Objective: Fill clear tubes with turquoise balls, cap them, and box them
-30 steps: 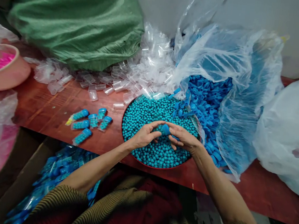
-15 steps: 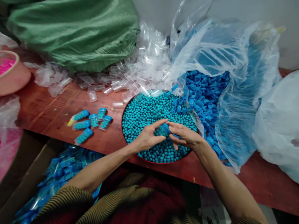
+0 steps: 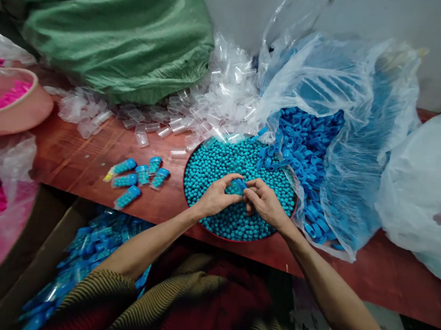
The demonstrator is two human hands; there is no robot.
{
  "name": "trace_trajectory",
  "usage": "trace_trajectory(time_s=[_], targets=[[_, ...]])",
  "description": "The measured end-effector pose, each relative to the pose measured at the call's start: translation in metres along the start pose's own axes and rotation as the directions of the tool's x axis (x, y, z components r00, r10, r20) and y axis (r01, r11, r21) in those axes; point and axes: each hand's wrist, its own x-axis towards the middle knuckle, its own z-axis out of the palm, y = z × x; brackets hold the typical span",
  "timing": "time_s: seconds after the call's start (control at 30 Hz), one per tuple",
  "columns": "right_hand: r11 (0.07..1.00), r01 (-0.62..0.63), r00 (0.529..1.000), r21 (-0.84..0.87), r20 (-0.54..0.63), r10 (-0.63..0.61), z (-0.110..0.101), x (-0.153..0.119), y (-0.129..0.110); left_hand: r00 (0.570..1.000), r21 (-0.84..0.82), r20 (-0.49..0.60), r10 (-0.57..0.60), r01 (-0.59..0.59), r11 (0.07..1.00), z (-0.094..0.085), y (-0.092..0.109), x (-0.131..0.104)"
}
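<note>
Over a round red tub point(image 3: 232, 239) of small turquoise balls point(image 3: 217, 157), my two hands meet. My left hand point(image 3: 214, 195) is closed around a small clear plastic cup point(image 3: 232, 189) with turquoise showing through it. My right hand point(image 3: 266, 203) pinches the blue cap point(image 3: 242, 183) at the cup's right end; fingers partly hide it, so I cannot tell how firmly it sits. Left of the tub lie several filled cups with blue caps point(image 3: 126, 180). Loose blue caps point(image 3: 310, 137) spill from a plastic bag on the right, some onto the balls.
Empty clear cups point(image 3: 194, 112) are heaped behind the tub, beside a green sack point(image 3: 120, 33). A pink basket point(image 3: 33, 108) of pink pieces stands far left. Below the table edge, a box holds blue-capped cups point(image 3: 85, 256). A white bag point(image 3: 426, 192) sits right.
My right hand's fingers have curled in from a flatter pose and now pinch the blue cap against the cup in my left hand. The whole view has shifted slightly.
</note>
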Motion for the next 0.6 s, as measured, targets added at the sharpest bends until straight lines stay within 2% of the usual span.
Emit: trace_trajectory(time_s=[0.13,0.27,0.5,0.6], targets=[[0.999,-0.031,0.999,0.025,0.029,0.03,0.0,0.0,0.002,0.999,-0.01,0.019,0.051,-0.051,0.999,-0.002,-0.01,0.0],[0.999,-0.028,1.0,0.04,0.003,0.028,0.003,0.0,0.001,0.997,-0.037,0.027,0.076,-0.075,0.996,-0.003,-0.015,-0.002],[0.991,-0.053,0.999,0.124,0.02,0.051,0.005,-0.005,0.005,0.997,-0.04,0.033,0.067,-0.066,0.997,-0.001,-0.008,-0.01],[0.986,-0.008,0.999,0.168,-0.032,0.014,0.004,-0.007,0.001,0.998,-0.063,0.007,0.068,-0.068,0.996,0.0,-0.004,-0.009]])
